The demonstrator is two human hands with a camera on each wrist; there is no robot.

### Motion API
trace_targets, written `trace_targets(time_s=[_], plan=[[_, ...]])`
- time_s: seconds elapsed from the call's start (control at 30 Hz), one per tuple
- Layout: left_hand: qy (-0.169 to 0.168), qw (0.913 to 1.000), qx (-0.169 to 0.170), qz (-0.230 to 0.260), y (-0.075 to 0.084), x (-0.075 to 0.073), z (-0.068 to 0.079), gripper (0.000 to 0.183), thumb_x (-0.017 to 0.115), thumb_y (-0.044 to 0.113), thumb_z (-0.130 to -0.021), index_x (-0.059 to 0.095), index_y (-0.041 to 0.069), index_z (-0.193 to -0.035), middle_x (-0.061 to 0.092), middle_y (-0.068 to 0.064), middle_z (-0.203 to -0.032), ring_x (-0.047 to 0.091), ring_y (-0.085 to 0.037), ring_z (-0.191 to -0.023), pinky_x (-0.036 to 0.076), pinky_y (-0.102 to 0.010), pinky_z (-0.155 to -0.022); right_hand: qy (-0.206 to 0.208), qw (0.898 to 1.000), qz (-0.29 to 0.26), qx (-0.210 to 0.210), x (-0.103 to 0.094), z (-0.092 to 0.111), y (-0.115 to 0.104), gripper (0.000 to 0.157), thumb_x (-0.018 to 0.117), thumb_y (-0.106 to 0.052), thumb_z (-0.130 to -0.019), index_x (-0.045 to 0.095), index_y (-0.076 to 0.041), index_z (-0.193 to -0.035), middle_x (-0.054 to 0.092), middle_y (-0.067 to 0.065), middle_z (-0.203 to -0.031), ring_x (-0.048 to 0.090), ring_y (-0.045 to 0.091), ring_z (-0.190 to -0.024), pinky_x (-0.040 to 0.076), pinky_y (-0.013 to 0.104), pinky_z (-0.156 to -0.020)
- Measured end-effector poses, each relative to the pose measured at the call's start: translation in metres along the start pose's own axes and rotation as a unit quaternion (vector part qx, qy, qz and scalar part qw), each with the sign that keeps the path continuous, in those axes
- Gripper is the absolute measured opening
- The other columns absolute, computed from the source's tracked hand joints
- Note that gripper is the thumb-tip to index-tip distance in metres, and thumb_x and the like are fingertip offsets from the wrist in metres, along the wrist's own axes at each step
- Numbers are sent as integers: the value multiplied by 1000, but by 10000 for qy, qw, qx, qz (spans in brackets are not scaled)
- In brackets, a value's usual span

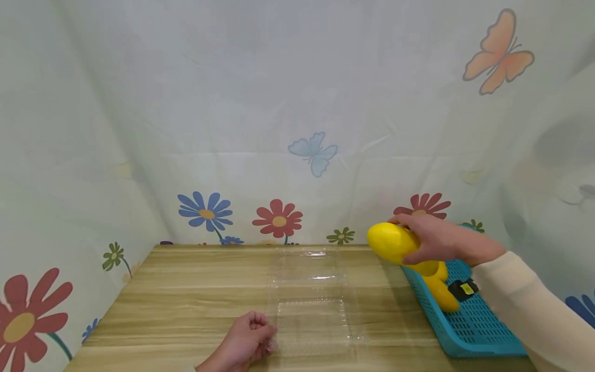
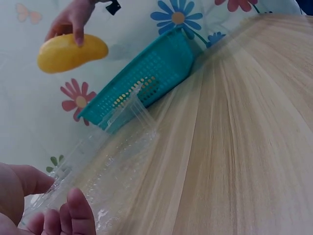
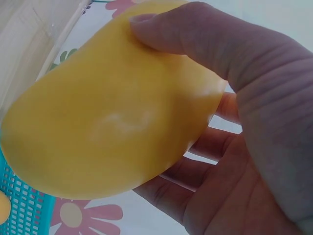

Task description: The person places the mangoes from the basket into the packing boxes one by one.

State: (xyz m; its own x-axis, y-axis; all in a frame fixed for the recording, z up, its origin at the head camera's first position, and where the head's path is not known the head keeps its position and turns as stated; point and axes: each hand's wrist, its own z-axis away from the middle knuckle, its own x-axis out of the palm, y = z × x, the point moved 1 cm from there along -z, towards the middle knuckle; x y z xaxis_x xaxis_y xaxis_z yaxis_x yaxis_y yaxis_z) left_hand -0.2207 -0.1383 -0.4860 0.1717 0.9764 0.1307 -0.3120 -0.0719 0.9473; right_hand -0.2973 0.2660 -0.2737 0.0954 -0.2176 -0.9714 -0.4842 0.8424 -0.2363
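Observation:
A yellow mango [image 1: 390, 243] is in my right hand [image 1: 434, 237], raised above the far left part of a blue-green plastic basket [image 1: 437, 320]. In the right wrist view, the thumb lies on one side of the mango [image 3: 107, 112] and the fingers curl behind it. My left hand [image 1: 246, 338] pinches the near left edge of a clear plastic clamshell box [image 1: 311, 325], which lies opened flat on the table. Its lid half points away from me. More yellow mangoes [image 1: 441, 297] lie in the basket, partly hidden by the right hand and arm.
A small black object with a yellow-green mark [image 1: 463, 289] shows by the right wrist, above the basket. The wood-grain table [image 1: 186, 289] ends at a pale cloth backdrop [image 1: 232, 103] printed with flowers and butterflies.

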Motion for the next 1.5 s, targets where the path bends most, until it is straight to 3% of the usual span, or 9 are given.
trace_targets(time_s=[0.33,0.6,1.03,1.5], plan=[[-264,9995,22,170,-1,-2,0,28,67,-2,-93,45,-2,-109,58,0,-77,61,-11,-66,58,-24,-63,-80,9995,-34,-293,5,-5,-12,75,89,-27,-77,52,-14,-141,66,4,-126,57,21,-105,60,43,-85],[-348,9990,66,285,-3,-3,-2,21,63,-5,-94,46,-2,-106,59,0,-77,61,-11,-66,58,-25,-65,-300,9984,-163,-443,17,-20,-35,74,90,-25,-76,53,-18,-140,67,0,-126,62,18,-107,60,45,-91],[-368,9988,43,328,-6,-5,-3,19,64,-4,-93,48,2,-103,61,1,-73,62,-10,-66,59,-24,-65,-309,9962,-13,-819,41,-41,-62,72,91,-25,-73,56,-20,-136,68,-4,-124,61,17,-106,60,42,-91],[-357,9988,19,343,-2,-3,0,25,66,-5,-91,47,-1,-106,61,1,-75,64,-10,-67,59,-25,-67,-369,9936,-96,-1061,65,-54,-79,77,90,-25,-74,54,-20,-142,66,-3,-131,59,19,-112,55,42,-97]])
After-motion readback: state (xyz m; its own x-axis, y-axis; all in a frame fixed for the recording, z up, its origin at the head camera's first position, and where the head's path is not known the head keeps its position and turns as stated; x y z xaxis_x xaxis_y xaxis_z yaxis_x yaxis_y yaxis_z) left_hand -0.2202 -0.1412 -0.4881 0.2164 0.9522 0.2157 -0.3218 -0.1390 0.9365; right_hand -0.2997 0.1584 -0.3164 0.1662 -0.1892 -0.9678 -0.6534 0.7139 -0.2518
